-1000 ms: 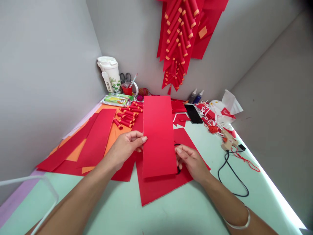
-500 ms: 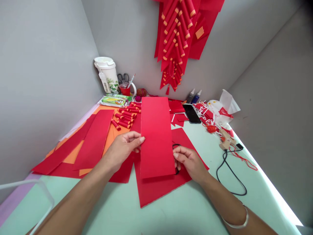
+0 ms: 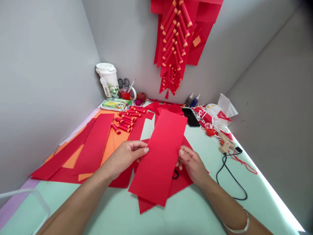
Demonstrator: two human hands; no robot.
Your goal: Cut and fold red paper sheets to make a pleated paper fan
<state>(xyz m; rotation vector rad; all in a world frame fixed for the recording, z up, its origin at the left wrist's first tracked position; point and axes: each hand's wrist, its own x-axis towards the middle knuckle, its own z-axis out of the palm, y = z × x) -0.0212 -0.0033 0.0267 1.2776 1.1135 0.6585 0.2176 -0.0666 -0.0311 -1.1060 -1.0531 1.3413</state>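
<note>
A long red paper strip (image 3: 160, 156) is held above the table, tilted with its top toward the right. My left hand (image 3: 127, 158) pinches its left edge between thumb and fingers. On the opposite edge, my right hand (image 3: 192, 163) is closed on the strip, with some fingertips hidden behind it. Beneath lies a larger red sheet (image 3: 181, 182), partly covered. A black loop (image 3: 175, 175), perhaps a scissor handle, shows between the strip and my right hand.
Red strips (image 3: 94, 147) and orange paper lie at left, beside small red rolls (image 3: 124, 120). A white cup (image 3: 109, 80), phone (image 3: 190, 117), paper scraps (image 3: 204, 116) and glue gun (image 3: 225, 143) with black cable line the back and right. Red firecracker decorations (image 3: 174, 42) hang on the wall.
The held strip has gone from upright to tilted, its lower end swinging left and toward me and its top moving right. Both hands still hold it. The camera view has shifted slightly.
</note>
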